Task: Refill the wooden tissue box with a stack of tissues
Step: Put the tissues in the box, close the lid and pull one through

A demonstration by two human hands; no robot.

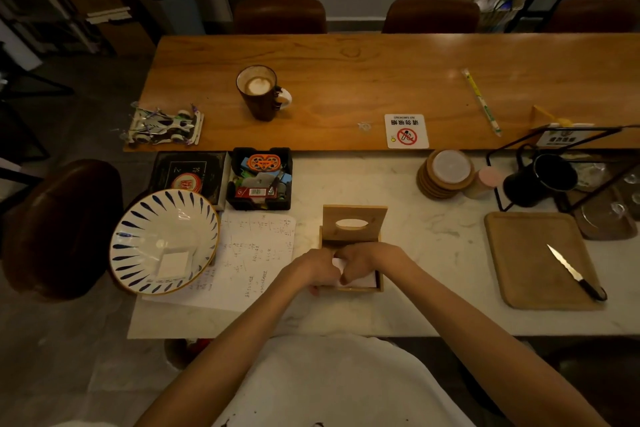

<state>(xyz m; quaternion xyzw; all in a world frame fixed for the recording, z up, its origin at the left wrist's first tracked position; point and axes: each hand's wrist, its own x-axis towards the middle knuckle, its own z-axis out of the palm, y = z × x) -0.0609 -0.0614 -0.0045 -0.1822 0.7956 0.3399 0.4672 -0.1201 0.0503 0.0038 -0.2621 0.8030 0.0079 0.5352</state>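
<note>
Tissues (360, 280) in both hands' (320, 269) grip, knuckles together, inside wooden box (353, 229)

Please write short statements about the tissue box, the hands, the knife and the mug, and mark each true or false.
1. The lid of the wooden tissue box stands open. True.
2. The left hand and right hand are both at the box. True.
3. A stack of tissues lies inside the box. True.
4. The knife lies inside the box. False: it lies on the wooden tray.
5. The mug is empty. False: it holds coffee with white foam.
</note>
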